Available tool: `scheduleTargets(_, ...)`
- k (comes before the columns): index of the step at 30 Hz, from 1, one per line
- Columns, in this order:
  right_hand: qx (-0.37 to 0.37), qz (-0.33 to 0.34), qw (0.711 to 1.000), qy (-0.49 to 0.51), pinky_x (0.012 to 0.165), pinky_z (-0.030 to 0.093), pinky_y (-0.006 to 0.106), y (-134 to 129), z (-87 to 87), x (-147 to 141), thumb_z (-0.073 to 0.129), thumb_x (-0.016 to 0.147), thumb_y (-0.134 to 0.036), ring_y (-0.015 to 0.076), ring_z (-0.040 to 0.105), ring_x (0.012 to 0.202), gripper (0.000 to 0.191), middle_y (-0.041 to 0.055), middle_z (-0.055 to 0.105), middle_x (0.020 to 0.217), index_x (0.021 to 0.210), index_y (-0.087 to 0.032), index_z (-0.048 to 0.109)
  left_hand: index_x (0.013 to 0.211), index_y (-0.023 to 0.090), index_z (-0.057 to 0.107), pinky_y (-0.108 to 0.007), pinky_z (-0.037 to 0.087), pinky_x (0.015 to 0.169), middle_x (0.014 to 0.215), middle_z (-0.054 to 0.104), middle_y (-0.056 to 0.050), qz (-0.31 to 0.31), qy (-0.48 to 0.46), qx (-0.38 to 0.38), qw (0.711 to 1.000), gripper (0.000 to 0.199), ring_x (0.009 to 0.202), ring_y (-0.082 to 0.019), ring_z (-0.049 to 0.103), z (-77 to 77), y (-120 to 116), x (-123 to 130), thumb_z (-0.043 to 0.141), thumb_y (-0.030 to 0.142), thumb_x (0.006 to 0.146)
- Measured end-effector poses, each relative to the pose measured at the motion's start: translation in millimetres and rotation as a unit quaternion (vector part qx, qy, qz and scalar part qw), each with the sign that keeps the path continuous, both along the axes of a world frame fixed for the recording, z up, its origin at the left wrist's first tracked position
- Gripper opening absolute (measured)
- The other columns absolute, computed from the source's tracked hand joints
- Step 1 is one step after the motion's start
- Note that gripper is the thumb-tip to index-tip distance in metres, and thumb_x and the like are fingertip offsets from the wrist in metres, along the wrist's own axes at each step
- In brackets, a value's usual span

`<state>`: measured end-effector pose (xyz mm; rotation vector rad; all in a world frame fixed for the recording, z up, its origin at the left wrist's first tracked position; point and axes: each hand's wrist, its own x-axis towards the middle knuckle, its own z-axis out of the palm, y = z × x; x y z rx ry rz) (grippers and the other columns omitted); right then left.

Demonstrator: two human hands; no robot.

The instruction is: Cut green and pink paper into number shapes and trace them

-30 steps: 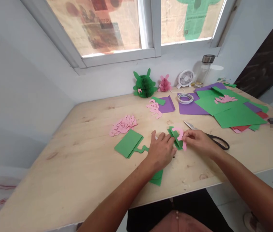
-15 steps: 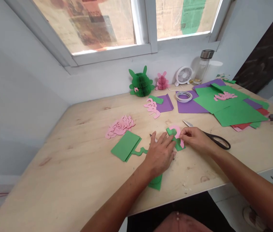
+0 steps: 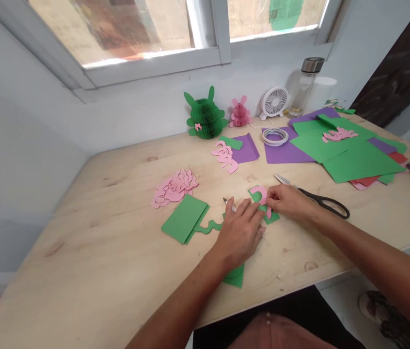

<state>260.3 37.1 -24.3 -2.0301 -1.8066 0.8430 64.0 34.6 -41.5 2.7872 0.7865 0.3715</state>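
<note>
My left hand (image 3: pixel 240 231) lies with its fingers spread over the edge of a small green paper piece (image 3: pixel 272 216). A pen-like tip (image 3: pixel 226 200) pokes out beside its thumb; the rest is hidden under the hand. My right hand (image 3: pixel 287 201) pinches the edge of a curved pink paper cutout (image 3: pixel 262 192), which lies over the green piece. Black-handled scissors (image 3: pixel 323 199) rest just behind and right of my right hand. Near my left hand are folded green paper (image 3: pixel 185 218), a wavy green strip (image 3: pixel 208 226) and another green piece (image 3: pixel 234 277), partly covered.
Pink cutouts (image 3: pixel 176 188) form a pile at left; more pink cutouts (image 3: pixel 225 156) lie near purple paper (image 3: pixel 245 149). Tape rolls (image 3: pixel 275 137) and green sheets (image 3: pixel 363 165) sit at right. Along the wall stand green (image 3: pixel 207 118) and pink (image 3: pixel 240 115) paper figures, a fan (image 3: pixel 275 102) and a bottle (image 3: pixel 305 87).
My right hand has moved slightly left with the pink cutout, which now sits further over the green piece. My left hand stays nearly in place. The camera view has shifted a little.
</note>
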Motion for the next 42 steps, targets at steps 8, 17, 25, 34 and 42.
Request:
scheduleTargets(8,-0.03,0.036,0.999,-0.007,0.05,0.037,0.025,6.4,2.8,2.7,0.054,0.073,-0.024,0.014,0.058,0.053,0.02,-0.0019,0.066,0.054,0.054,-0.022,0.056,0.124,0.019,0.051,-0.058,0.018,0.112,0.124,0.059,-0.009,0.008,-0.013,-0.014,1.0,0.033,0.126,-0.026,0.044,-1.6,-0.4,1.8,0.044,0.026,0.092)
scheduleTargets(17,0.045,0.018,0.994,-0.099,0.049,0.031,0.026,-1.6,3.1,-2.3,0.056,0.074,-0.025,0.0147,0.055,0.052,0.019,0.0004,0.064,0.055,0.056,-0.022,0.059,0.121,0.02,0.053,-0.058,0.019,0.112,0.126,0.057,-0.009,0.011,0.004,-0.014,1.0,0.031,0.126,-0.028,0.042,-0.3,-2.2,3.9,0.045,0.027,0.092)
scheduleTargets(25,0.262,0.046,0.949,-0.168,0.079,0.046,0.035,-42.7,-7.1,-9.6,0.048,0.086,-0.016,0.0247,0.063,0.094,0.023,0.0106,0.07,0.1,0.101,-0.018,0.065,0.122,0.021,0.053,-0.057,0.022,0.111,0.124,0.057,-0.009,0.012,-0.002,-0.01,1.0,0.031,0.124,-0.027,0.043,0.2,-1.6,4.4,0.045,0.027,0.092)
scheduleTargets(34,0.318,0.145,0.909,-0.226,0.089,0.049,0.042,-45.5,-23.6,-11.2,0.049,0.088,-0.011,0.0271,0.062,0.105,0.027,0.0142,0.069,0.114,0.108,-0.014,0.067,0.118,0.021,0.055,-0.056,0.022,0.112,0.126,0.057,-0.009,0.011,-0.002,-0.008,1.0,0.029,0.126,-0.027,0.043,-0.5,-2.0,4.2,0.047,0.026,0.091)
scheduleTargets(42,0.324,0.156,0.905,-0.227,0.09,0.049,0.044,-45.7,-24.2,-9.0,0.051,0.088,-0.011,0.0279,0.063,0.106,0.028,0.0145,0.069,0.115,0.11,-0.012,0.067,0.126,0.02,0.052,-0.057,0.021,0.113,0.138,0.053,-0.008,0.02,-0.009,-0.017,1.0,0.036,0.134,-0.028,0.037,-3.4,-0.8,3.6,0.042,0.029,0.093)
